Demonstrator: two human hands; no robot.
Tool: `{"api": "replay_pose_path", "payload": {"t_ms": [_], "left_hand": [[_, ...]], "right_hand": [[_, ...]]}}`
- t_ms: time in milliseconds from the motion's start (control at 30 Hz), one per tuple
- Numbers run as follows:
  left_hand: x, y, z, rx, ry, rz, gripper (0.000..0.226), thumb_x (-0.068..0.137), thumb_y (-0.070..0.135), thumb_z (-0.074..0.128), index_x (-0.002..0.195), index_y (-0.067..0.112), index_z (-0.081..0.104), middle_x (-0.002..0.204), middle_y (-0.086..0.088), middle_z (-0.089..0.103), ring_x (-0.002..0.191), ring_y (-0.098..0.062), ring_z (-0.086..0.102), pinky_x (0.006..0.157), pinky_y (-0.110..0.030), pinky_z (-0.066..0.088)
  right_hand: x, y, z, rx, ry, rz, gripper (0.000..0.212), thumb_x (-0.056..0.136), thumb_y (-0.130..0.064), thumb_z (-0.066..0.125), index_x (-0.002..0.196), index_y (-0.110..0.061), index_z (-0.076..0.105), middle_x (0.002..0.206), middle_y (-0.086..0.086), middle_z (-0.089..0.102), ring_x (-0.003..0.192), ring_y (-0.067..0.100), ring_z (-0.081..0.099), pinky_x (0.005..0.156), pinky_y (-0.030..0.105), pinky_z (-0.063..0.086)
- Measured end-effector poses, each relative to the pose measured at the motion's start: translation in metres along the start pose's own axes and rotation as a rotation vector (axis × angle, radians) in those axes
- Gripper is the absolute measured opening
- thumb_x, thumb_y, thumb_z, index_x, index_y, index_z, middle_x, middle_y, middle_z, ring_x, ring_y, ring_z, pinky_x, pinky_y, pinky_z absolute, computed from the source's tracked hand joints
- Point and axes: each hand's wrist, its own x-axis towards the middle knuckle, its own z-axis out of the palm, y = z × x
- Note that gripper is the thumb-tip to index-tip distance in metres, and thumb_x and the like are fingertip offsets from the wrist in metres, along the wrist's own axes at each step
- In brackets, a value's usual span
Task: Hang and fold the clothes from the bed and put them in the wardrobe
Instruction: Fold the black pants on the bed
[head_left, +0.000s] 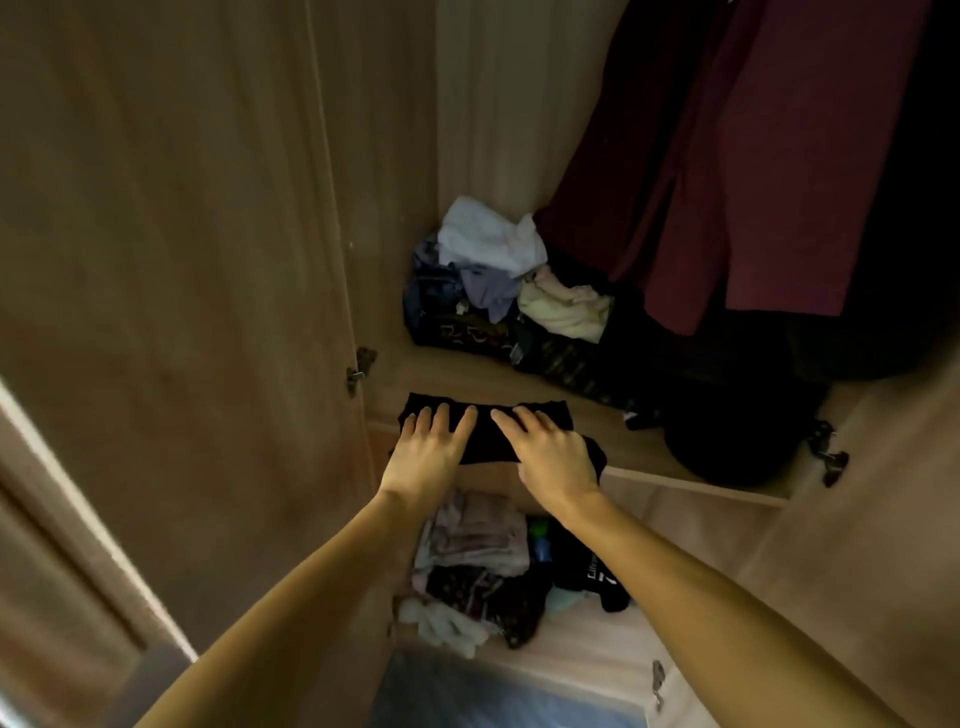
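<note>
- Garment (484, 441): black soft cloth folded into an oblong. It lies at the front edge of the wardrobe shelf (457, 376), with its long axis running left to right along that edge and its right end overhanging a little.
- Left hand (431, 452) lies flat on the garment's left half, fingers straight and spread, gripping nothing.
- Right hand (550, 457) lies flat on the right half the same way, fingers pointing into the wardrobe.
- At the back of the shelf is a crumpled pile (493, 270) of white, lilac and cream cloth on dark patterned fabric.
- A maroon garment (753, 182) hangs at the right over a rounded black bag (727, 441).
- The lower shelf (587, 649) holds folded pink and floral clothes (478, 551) beside a black item (592, 571) with white lettering too blurred to read.
- The wood-grain door (182, 260) stands open at the left on a metal hinge (361, 369).
</note>
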Motion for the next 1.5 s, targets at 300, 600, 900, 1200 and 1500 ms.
{"api": "replay_pose_path", "payload": {"t_ms": [300, 600, 900, 1200, 1500], "left_hand": [[0.128, -0.031, 0.088, 0.06, -0.007, -0.166, 0.05, 0.071, 0.006, 0.05, 0.12, 0.01, 0.061, 0.11, -0.027, 0.063, 0.1, -0.042, 0.063, 0.08, -0.051, 0.052], [0.137, -0.035, 0.197, 0.024, -0.284, -0.325, 0.087, 0.044, 0.018, 0.087, 0.125, 0.009, 0.058, 0.112, -0.02, 0.062, 0.099, -0.037, 0.062, 0.08, -0.046, 0.054], [0.178, -0.039, 0.178, -0.138, -0.368, -0.406, 0.075, 0.09, 0.05, 0.043, 0.15, 0.02, 0.011, 0.155, -0.012, 0.016, 0.142, -0.027, 0.015, 0.112, -0.05, 0.015], [0.109, -0.032, 0.099, -0.378, -0.151, -0.309, 0.061, 0.088, 0.037, 0.035, 0.143, 0.012, 0.034, 0.143, -0.015, 0.042, 0.131, -0.03, 0.038, 0.104, -0.044, 0.036], [-0.02, 0.031, 0.027, -0.601, -0.042, -0.049, 0.05, 0.095, 0.033, 0.044, 0.141, 0.016, 0.036, 0.142, -0.013, 0.043, 0.13, -0.033, 0.038, 0.106, -0.048, 0.033]], "right_hand": [[0.139, 0.036, 0.107, 0.145, 0.083, -0.049, 0.059, 0.067, -0.001, 0.071, 0.123, -0.018, 0.061, 0.113, 0.014, 0.066, 0.096, 0.035, 0.066, 0.06, 0.039, 0.057], [0.167, 0.013, 0.216, 0.269, -0.289, -0.054, 0.078, 0.09, -0.057, 0.044, 0.151, -0.024, 0.008, 0.158, 0.014, 0.007, 0.144, 0.034, 0.005, 0.115, 0.053, 0.001], [0.19, 0.022, 0.204, 0.296, -0.245, -0.025, 0.073, 0.092, -0.059, 0.038, 0.15, -0.022, 0.017, 0.158, 0.014, 0.01, 0.145, 0.033, 0.005, 0.115, 0.054, -0.002], [0.108, 0.017, 0.122, 0.375, -0.105, 0.066, 0.057, 0.099, -0.045, 0.034, 0.149, -0.021, 0.024, 0.156, 0.01, 0.021, 0.144, 0.028, 0.014, 0.117, 0.045, 0.006], [-0.056, -0.011, 0.04, 0.307, 0.04, 0.332, 0.053, 0.099, -0.044, 0.035, 0.144, -0.016, 0.035, 0.147, 0.01, 0.039, 0.136, 0.029, 0.032, 0.111, 0.043, 0.027]]}}
